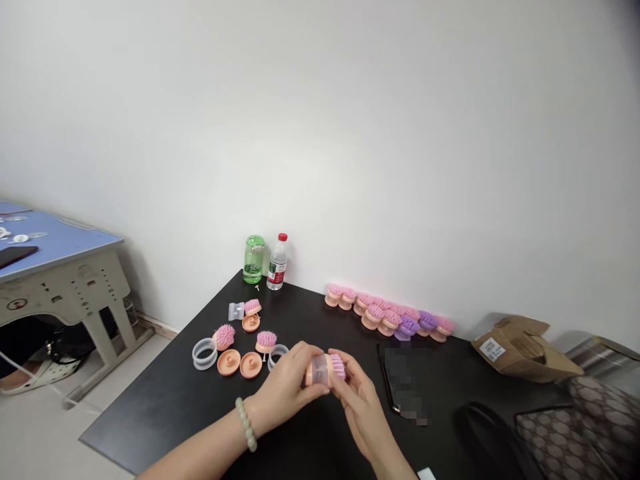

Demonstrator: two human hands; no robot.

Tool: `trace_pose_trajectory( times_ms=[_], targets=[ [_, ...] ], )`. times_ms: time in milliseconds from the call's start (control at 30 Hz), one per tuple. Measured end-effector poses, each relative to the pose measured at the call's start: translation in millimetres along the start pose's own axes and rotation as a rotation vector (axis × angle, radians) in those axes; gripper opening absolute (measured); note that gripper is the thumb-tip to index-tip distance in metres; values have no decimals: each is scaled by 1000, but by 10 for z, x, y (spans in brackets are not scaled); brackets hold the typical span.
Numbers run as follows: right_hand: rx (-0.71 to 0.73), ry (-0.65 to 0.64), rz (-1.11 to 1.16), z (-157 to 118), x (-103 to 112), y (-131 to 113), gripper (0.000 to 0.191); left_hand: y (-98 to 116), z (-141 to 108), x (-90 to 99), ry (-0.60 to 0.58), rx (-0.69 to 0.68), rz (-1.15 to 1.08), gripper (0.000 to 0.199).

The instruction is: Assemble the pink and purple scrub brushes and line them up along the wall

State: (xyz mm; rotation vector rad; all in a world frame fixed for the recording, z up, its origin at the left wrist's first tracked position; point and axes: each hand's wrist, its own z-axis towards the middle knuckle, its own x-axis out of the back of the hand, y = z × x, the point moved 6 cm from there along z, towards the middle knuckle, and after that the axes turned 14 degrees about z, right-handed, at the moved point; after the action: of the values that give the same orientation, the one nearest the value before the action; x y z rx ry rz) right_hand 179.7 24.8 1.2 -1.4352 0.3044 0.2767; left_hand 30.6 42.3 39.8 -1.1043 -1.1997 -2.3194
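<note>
a pink brush with a peach base is held over the black table, with both hands closed on it from opposite sides. the peach end is gripped by the left hand, its fingers wrapped over the top, and the bristle end is clamped by the right hand, its fingers pressed against the side. a transparent band is seen around the brush between the hands. a beaded bracelet is worn on the left wrist.

to the left of the hands, loose parts are spread on the table. two transparent rings are seen, one just beside the left hand and another farther left. three peach lids and three more pink brushes are scattered among them, and a small transparent piece is placed near the far edge.

a green bottle and a water bottle are stood against the wall. a row of pink and purple brushes is lined up along it. a partly blurred phone is laid right of the hands, with a cardboard package and a patterned bag beyond it. a blue-topped desk is seen at the left.
</note>
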Motion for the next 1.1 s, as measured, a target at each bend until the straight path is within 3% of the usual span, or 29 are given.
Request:
trace_pose_trajectory(
  times_ms=[100,200,333,400,500,600,667,800,967,1100],
  targets=[
    [-18,2,16,-6,62,16,47,82,81,-31,2,5,-13,25],
    [38,0,-35,42,175,61,43,35,119,-114,-6,-2,-67,22],
    [221,-79,-165,4,227,55,40,-160,114,-238,-78,104,-233,35],
    [261,-111,-185,-26,233,57,49,-216,94,-274,-122,167,-344,41],
    [150,-91,-150,-23,272,121,71,-214,56,-262,-130,214,-349,42],
    [-8,-107,-209,-22,262,177,50,-174,25,-211,-83,202,-199,36],
    [-7,-129,-222,-35,230,140,42,-172,9,-202,-73,206,-183,35],
    [19,-144,-147,-59,191,84,73,-204,-5,-209,-89,227,-212,39],
    [-56,-144,-293,-74,188,110,41,-199,-12,-236,-109,227,-273,37],
    [-36,-186,-183,-99,117,43,50,-223,-16,-309,-156,241,-443,41]
  ],
)
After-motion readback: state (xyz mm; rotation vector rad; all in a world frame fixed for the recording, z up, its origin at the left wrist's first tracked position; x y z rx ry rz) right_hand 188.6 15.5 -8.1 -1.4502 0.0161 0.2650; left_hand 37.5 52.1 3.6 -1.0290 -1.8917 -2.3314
